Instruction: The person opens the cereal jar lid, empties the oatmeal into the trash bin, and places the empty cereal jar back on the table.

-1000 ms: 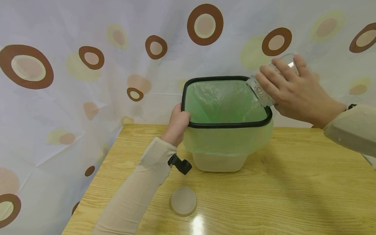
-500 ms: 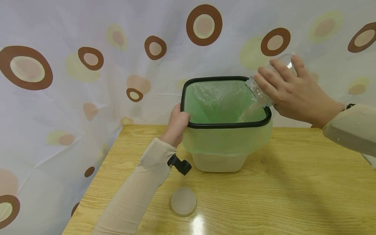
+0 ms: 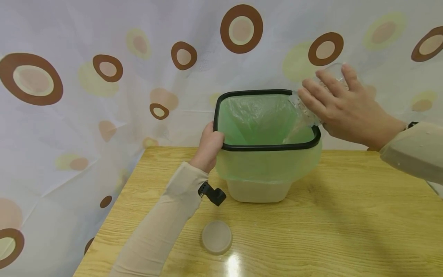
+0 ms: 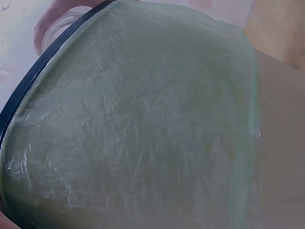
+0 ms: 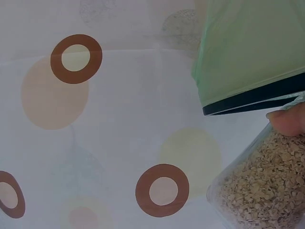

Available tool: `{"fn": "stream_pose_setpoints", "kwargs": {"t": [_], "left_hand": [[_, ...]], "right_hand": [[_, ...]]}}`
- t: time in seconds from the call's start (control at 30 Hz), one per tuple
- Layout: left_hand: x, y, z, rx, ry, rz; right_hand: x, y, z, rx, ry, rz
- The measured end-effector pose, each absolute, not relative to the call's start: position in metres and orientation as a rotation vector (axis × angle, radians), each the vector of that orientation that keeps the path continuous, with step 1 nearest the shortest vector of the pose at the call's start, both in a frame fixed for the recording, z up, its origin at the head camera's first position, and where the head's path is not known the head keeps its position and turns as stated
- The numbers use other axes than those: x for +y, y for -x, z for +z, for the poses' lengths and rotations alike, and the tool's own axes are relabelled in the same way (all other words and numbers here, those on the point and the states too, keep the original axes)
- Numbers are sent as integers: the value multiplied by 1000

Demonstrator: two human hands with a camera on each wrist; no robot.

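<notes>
A trash bin with a black rim (image 3: 266, 147) and a green plastic liner (image 3: 266, 165) folded over its outside stands on the wooden table. My left hand (image 3: 209, 148) grips the rim at its left side. Above the right edge, my right hand (image 3: 346, 102) holds a clear glass jar (image 3: 300, 107) tilted mouth-down toward the bin. Pale flakes that look like rolled oats (image 5: 267, 186) fill much of the jar in the right wrist view. A thin stream of them falls inside the liner. The bottom of the bin is hidden from view.
A round beige lid (image 3: 217, 237) lies on the table (image 3: 311, 231) in front of the bin. Behind stands a white backdrop (image 3: 138, 96) with brown and yellow circles, close to the bin's far side. A black wrist camera (image 3: 212, 194) sits on the left cuff.
Flakes have begun pouring from the jar into the bin, and the jar has shifted slightly left. The left hand keeps its hold on the rim.
</notes>
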State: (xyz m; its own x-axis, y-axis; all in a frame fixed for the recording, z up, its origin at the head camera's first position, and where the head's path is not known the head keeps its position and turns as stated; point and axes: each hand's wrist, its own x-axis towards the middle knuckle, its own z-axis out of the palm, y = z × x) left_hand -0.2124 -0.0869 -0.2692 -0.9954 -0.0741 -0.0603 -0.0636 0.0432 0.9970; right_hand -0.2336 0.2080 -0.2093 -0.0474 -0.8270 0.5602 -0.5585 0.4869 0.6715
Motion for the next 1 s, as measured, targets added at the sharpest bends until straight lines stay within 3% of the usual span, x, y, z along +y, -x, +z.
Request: {"fn": "stream_pose_setpoints", "kwargs": {"t": [1.0], "left_hand": [[-86, 213, -268, -2266, -166, -2160]], "right_hand": [[205, 229, -203, -1775, -1247, -391]]}}
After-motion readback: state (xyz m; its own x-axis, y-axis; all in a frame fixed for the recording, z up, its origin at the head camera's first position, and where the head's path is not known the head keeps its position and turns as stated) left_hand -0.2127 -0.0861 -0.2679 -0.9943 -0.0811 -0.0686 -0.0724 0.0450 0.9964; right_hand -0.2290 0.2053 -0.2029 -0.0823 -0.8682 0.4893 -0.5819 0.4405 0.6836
